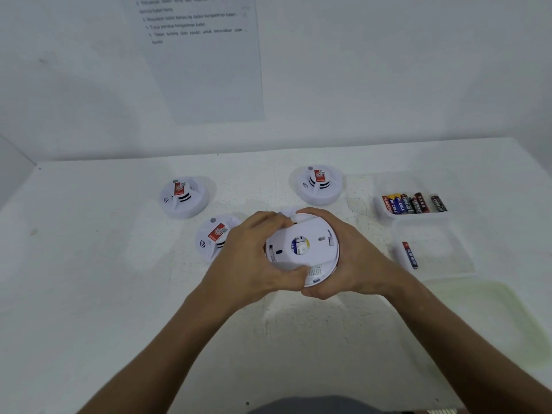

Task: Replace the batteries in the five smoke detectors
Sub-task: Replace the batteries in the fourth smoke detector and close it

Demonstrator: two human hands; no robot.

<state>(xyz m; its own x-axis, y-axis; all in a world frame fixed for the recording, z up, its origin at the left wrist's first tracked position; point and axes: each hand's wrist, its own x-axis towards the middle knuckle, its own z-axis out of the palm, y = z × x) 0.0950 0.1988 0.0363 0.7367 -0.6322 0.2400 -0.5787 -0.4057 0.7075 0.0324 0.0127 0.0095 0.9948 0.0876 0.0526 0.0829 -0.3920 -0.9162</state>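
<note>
A white round smoke detector [307, 252] is held above the table with its back plate facing me. My left hand [248, 258] grips its left rim and back plate, fingers curled over the top edge. My right hand [355, 261] cups its right side and underside. A blue and yellow battery shows through the round hole in the plate. Three more detectors lie face up: one at the back left [182, 197], one at the back right [319, 184], one [213, 237] partly hidden behind my left hand. A further white piece peeks out behind my fingers.
A clear tray [385, 186] at the right holds several batteries [413, 203]. A second clear tray [454, 258] nearer me holds a single battery [409, 254]. A translucent lid [490, 318] lies at the front right. An instruction sheet [203, 55] hangs on the back wall.
</note>
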